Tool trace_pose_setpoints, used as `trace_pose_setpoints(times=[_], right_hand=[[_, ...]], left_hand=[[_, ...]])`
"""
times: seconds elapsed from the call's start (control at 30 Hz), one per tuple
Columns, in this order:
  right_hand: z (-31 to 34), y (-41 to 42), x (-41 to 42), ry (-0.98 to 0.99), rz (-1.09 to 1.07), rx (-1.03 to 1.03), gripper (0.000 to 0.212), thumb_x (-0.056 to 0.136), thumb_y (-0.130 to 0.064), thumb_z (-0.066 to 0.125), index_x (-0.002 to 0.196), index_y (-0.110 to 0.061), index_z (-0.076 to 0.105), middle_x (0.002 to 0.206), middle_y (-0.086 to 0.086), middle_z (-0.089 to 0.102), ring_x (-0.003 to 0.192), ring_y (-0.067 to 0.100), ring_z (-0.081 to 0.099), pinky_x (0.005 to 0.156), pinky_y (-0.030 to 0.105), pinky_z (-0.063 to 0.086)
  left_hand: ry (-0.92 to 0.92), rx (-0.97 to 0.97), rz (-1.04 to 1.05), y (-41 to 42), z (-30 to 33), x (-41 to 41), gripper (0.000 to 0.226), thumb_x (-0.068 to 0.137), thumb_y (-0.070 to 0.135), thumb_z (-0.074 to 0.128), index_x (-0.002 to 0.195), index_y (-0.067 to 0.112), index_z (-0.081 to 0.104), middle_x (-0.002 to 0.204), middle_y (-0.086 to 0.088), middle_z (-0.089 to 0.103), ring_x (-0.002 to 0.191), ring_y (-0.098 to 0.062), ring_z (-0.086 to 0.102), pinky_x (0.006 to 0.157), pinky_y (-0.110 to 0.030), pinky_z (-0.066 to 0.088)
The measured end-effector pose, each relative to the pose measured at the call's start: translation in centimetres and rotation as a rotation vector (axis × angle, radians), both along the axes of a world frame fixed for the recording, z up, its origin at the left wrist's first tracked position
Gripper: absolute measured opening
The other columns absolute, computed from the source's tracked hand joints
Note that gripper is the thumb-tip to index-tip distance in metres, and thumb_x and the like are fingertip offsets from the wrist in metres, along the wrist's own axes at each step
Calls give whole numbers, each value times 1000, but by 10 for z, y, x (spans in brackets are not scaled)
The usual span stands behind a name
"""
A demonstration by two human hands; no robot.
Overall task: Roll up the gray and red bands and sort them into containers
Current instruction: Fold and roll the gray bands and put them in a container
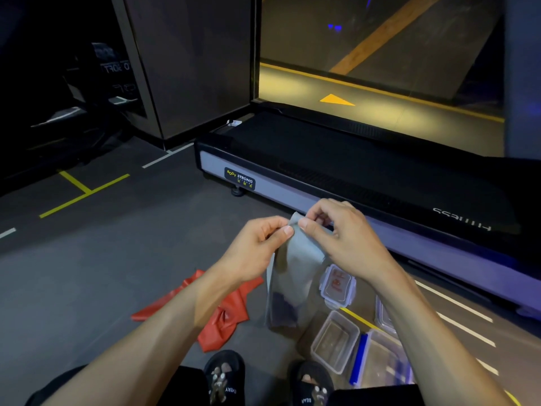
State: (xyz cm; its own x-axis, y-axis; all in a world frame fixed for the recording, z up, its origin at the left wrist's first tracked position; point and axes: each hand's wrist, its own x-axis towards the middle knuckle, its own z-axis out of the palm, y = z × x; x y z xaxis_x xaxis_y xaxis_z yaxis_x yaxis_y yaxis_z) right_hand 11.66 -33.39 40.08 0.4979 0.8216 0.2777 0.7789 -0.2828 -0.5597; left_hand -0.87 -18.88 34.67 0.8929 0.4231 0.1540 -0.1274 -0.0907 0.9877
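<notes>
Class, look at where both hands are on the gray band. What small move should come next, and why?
Probably begin rolling the top edge downward. Both the left hand and right hand pinch the upper end of the gray band, which hangs unrolled toward the floor. The red band lies crumpled on the floor, and an open container waits nearby.

Gray floor (pixel 102 273): red band (pixel 225 317), clear containers (pixel 335 342), lid (pixel 338 285), treadmill (pixel 351 177).

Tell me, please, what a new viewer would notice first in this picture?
First, the two hands at the centre: the left hand and right hand pinch the top edge of a gray band, which hangs down. Next, the crumpled red band lies on the floor at lower left, and a long treadmill stands behind.
</notes>
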Motion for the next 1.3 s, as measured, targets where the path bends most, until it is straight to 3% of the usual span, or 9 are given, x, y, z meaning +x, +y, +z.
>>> trace_pose_setpoints(times=[0.13, 0.3, 0.47, 0.57, 0.67, 0.8, 0.97, 1.07, 1.3], right_hand=[[-2, 2, -5, -16, 16, -48, 20, 99, -42, 55, 87, -27, 61, 83, -13, 61, 92, 15, 51, 84, 43, 46], [-6, 6, -7, 66, 2, -65, 24, 105, -32, 51, 86, -21, 62, 74, -9, 58, 83, 16, 52, 69, 35, 37], [-11, 8, -6, 233, -8, -63, 43, 108, -33, 47, 67, -21, 47, 55, -16, 48, 55, 3, 42, 54, 22, 27], [-10, 7, -3, 337, 65, -49, 27, 104, -35, 56, 83, -24, 69, 63, -22, 57, 59, -3, 47, 59, 17, 35], [-10, 6, 1, 444, 101, 10, 24, 102, -35, 61, 89, -19, 74, 68, -8, 59, 64, 3, 48, 64, 29, 39], [-4, 6, 5, 449, 62, 87, 44, 89, -61, 58, 90, -21, 75, 80, 16, 67, 72, 16, 53, 72, 52, 49], [5, 1, 12, 471, 67, 119, 50, 84, -66, 58, 88, -19, 74, 75, 4, 59, 72, 16, 48, 69, 42, 41], [7, -2, 14, 566, 65, 129, 37, 94, -51, 65, 90, -16, 76, 80, 5, 65, 76, 15, 54, 73, 36, 43], [3, -4, 9, 934, 58, 178, 17, 99, -20, 63, 103, -7, 72, 84, 8, 76, 73, 15, 69, 67, 24, 54]], left_hand=[[23, 93, 14, 2, -2, -1, 46, 97, 39, 57, 99, -6, 63, 88, -18, 62, 84, -25, 55, 82, -65, 48], [-34, 78, 36, 0, -1, 0, 30, 101, 12, 53, 129, 9, 63, 114, -6, 74, 109, -18, 69, 94, -31, 53], [-57, 167, 112, 0, -1, -2, 22, 100, 19, 56, 114, 7, 68, 104, -9, 76, 98, -15, 70, 89, -38, 55], [-61, 146, 128, -1, -1, -4, 27, 99, 23, 56, 115, 5, 69, 106, -6, 77, 103, -18, 72, 93, -35, 55], [-62, 34, 91, -5, 0, -3, 23, 104, 13, 54, 119, 3, 68, 108, -7, 76, 101, -18, 71, 89, -31, 55], [-53, -58, 13, -10, -2, -4, 24, 103, 14, 55, 120, -3, 62, 103, -14, 73, 94, -16, 68, 84, -29, 55], [-63, -18, -39, -9, -3, -4, 29, 100, 23, 55, 98, -5, 63, 86, -11, 62, 80, -20, 54, 74, -36, 45], [-40, -54, -99, -7, 4, -6, 20, 104, 17, 53, 92, 6, 65, 78, 6, 65, 73, -5, 56, 68, -19, 47], [36, -49, -152, -2, 6, -6, 20, 104, 15, 52, 91, 7, 65, 75, 7, 64, 67, -4, 55, 64, -17, 46]])
